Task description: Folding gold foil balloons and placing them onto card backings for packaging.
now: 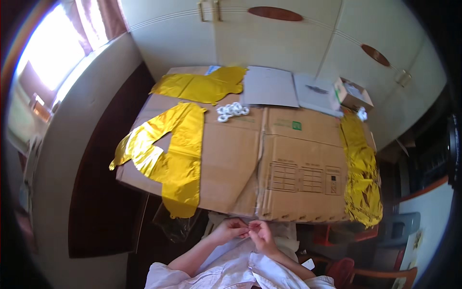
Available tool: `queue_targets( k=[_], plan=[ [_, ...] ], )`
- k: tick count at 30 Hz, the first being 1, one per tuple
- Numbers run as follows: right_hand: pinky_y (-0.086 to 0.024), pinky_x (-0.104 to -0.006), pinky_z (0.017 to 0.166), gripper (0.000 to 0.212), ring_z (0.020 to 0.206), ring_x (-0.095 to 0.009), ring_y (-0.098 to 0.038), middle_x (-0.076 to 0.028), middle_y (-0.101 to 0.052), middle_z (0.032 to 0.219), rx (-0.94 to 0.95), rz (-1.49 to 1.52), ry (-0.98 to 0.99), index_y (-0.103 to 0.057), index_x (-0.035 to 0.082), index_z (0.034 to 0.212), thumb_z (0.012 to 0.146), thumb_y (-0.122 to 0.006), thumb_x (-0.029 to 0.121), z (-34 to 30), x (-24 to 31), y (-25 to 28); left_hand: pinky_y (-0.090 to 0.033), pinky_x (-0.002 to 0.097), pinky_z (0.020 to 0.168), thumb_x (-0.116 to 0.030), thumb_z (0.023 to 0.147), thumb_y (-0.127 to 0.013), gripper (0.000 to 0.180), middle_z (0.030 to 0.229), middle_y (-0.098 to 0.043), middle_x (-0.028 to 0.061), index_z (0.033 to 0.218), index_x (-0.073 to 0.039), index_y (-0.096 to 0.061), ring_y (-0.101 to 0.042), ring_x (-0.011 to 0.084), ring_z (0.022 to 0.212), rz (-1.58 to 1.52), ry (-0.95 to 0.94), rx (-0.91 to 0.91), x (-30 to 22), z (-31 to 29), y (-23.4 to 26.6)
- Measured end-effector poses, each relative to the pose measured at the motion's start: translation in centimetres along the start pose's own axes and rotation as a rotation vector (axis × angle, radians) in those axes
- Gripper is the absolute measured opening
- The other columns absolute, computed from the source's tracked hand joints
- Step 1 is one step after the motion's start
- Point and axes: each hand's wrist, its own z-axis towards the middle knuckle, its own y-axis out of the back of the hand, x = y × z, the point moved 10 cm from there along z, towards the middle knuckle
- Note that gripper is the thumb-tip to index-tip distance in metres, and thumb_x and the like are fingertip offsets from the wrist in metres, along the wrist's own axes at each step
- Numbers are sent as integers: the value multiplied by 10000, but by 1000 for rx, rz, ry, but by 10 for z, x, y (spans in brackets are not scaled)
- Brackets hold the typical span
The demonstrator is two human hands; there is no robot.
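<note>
My left hand [230,231] and my right hand [263,236] meet at the near edge of the flattened cardboard [231,159], low in front of my shirt. Both are closed, thumbs and fingertips pinched together and almost touching. Whatever lies between the fingertips is too small to make out. Left of the middle, a flat gold foil balloon [185,159] with an opening in it hangs slightly over the near edge. Behind it lies another gold foil piece [197,86]. A cluster of small white rings [232,111] sits near the centre back.
A crumpled gold foil strip [362,176] drapes along the right edge. At the back are a grey board [271,86], a pale flat package [315,94] and a small open box [353,95]. Cabinets [279,43] close off the far side; a wooden chair [385,274] stands lower right.
</note>
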Motion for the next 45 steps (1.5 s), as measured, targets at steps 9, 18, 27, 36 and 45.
queue_targets(
  k=[9,18,27,36,45],
  plan=[
    [-457,-393,981,388,1147,-254,-575,-91,-610,1218,576,-926,757,-638,75,1172,790,-699,106,21,109,-153,-542,307,691,-12,796,-705,118,830,-681,66,911,-5,-677,-649,173,752,182,-114,-1063,57,-134,302],
    [-380,-398,1040,256,1126,-174,-594,-34,-652,1168,653,-1408,1118,-665,101,1082,851,-579,170,67,109,-208,-528,367,821,-153,828,-653,223,947,-715,138,1013,-38,-699,-689,224,904,586,69,-1570,83,-211,420],
    [-475,-367,947,183,1022,-187,-644,-45,-691,1065,614,-1380,1173,-688,84,965,814,-611,152,70,107,-213,-442,363,978,-246,890,-574,401,1242,-633,99,1258,-92,-619,-593,278,1152,291,227,-1116,138,-166,454],
    [-541,-357,742,120,838,-211,-677,-46,-704,859,630,-1190,850,-690,85,854,774,-685,174,100,103,-211,-421,436,1026,-231,867,-566,371,1295,-571,199,1183,-53,-646,-549,375,1183,783,317,-1146,83,-183,453],
    [-526,-387,721,166,820,-256,-664,-71,-686,845,591,-984,448,-679,106,842,834,-669,272,145,111,-210,-435,376,974,-138,858,-638,412,1145,-598,153,1237,-7,-543,-567,284,1099,423,-685,-1693,-75,-270,337]
  ],
)
